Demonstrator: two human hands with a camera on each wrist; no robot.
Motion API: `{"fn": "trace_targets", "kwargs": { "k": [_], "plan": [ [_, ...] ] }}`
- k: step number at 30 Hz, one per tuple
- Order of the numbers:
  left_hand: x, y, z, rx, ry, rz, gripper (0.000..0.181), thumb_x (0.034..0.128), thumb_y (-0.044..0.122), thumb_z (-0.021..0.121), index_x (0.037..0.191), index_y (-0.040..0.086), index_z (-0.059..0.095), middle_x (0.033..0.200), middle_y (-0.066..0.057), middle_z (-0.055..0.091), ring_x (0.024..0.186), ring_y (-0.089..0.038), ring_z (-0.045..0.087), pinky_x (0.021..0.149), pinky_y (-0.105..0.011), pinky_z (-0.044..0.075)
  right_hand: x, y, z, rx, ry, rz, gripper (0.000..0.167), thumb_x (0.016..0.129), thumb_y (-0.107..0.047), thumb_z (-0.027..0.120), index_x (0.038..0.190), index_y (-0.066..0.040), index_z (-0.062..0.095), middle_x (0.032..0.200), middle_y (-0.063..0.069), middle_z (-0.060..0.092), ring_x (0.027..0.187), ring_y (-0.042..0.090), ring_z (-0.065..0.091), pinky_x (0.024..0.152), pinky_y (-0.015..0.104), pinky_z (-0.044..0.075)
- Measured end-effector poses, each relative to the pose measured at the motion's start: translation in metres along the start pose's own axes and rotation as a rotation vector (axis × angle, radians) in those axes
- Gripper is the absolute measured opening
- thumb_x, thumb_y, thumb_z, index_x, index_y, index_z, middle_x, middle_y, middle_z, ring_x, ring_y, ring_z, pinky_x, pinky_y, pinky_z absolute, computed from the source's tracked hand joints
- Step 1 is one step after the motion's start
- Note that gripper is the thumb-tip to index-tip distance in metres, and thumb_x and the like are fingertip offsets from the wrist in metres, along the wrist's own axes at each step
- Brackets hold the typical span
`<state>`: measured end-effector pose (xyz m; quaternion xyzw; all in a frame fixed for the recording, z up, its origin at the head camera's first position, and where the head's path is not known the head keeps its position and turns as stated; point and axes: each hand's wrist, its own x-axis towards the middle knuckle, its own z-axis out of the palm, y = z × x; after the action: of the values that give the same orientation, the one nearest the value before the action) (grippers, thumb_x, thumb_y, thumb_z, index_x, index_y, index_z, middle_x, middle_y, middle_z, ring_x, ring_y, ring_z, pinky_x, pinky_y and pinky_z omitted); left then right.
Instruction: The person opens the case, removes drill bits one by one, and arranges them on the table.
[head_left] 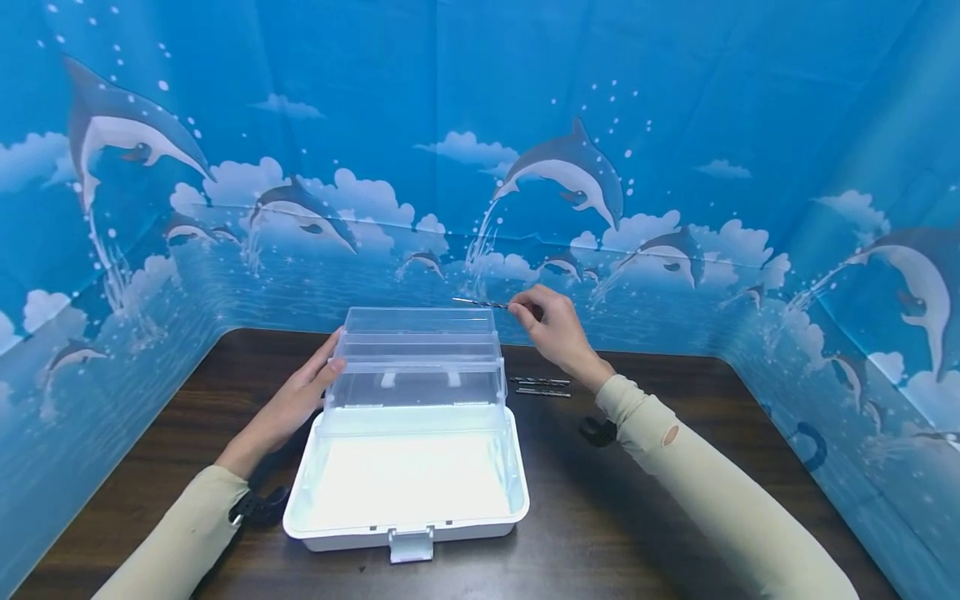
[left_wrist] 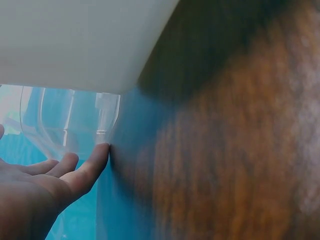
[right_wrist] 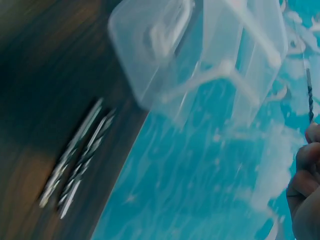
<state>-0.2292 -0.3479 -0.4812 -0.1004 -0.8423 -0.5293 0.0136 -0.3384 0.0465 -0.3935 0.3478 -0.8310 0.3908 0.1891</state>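
Observation:
A metal drill bit (head_left: 480,302) is pinched between the thumb and fingers of my right hand (head_left: 555,329), level above the back right of an opened plastic box. In the right wrist view the twisted flutes of the drill bit (right_wrist: 310,97) show, while its other end is hidden in the fingers (right_wrist: 307,160). The box has a white base (head_left: 405,529) and a raised clear lid (head_left: 420,321) with clear tray parts. My left hand (head_left: 300,392) rests against the left side of the clear part, thumb at its edge; its fingers (left_wrist: 90,170) look mostly straight in the left wrist view.
More drill bits (head_left: 543,392) lie side by side on the dark wooden table (head_left: 637,500), right of the box. A white latch (head_left: 411,546) hangs at the box's front. A blue dolphin-printed cloth (head_left: 420,167) surrounds the table's back and sides.

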Motion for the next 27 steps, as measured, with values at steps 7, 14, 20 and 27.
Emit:
{"fn": "trace_targets", "kwargs": {
  "k": [7,14,20,27],
  "plan": [
    [0.0,-0.001,-0.001,0.001,0.004,0.002,0.065,0.1103,0.046,0.037,0.163,0.042,-0.001,0.17,-0.01,-0.001,0.145,-0.055,0.019,0.097,-0.078,0.032,-0.021,0.035,-0.022,-0.052,0.076,0.08,0.017,0.104,-0.016,0.062,0.108,-0.003,0.073,0.085,0.003,0.058,0.069,0.02,0.049,0.061,0.036,0.041],
    [-0.004,0.002,-0.001,-0.007,-0.003,-0.004,0.066,0.1104,0.047,0.037,0.163,0.039,-0.002,0.17,-0.011,-0.003,0.145,-0.055,0.019,0.098,-0.077,0.032,-0.049,0.077,-0.025,-0.079,-0.069,0.187,0.016,0.103,-0.015,0.064,0.108,-0.004,0.074,0.091,0.003,0.062,0.075,0.022,0.053,0.064,0.037,0.045],
    [-0.005,0.002,-0.001,-0.019,-0.005,0.004,0.066,0.1104,0.046,0.037,0.163,0.039,-0.002,0.17,-0.01,-0.002,0.145,-0.055,0.018,0.098,-0.077,0.032,-0.062,0.1,-0.022,-0.106,-0.265,0.248,0.012,0.102,-0.011,0.066,0.106,-0.002,0.074,0.097,0.005,0.068,0.082,0.022,0.056,0.072,0.041,0.049],
    [-0.005,0.0,-0.001,-0.026,-0.007,0.003,0.066,0.1104,0.046,0.037,0.163,0.041,-0.001,0.17,-0.009,-0.002,0.145,-0.055,0.019,0.099,-0.077,0.032,-0.07,0.112,-0.017,-0.137,-0.349,0.28,0.01,0.1,-0.006,0.066,0.099,-0.003,0.075,0.096,0.003,0.069,0.086,0.021,0.06,0.077,0.043,0.051]
  ]
}}
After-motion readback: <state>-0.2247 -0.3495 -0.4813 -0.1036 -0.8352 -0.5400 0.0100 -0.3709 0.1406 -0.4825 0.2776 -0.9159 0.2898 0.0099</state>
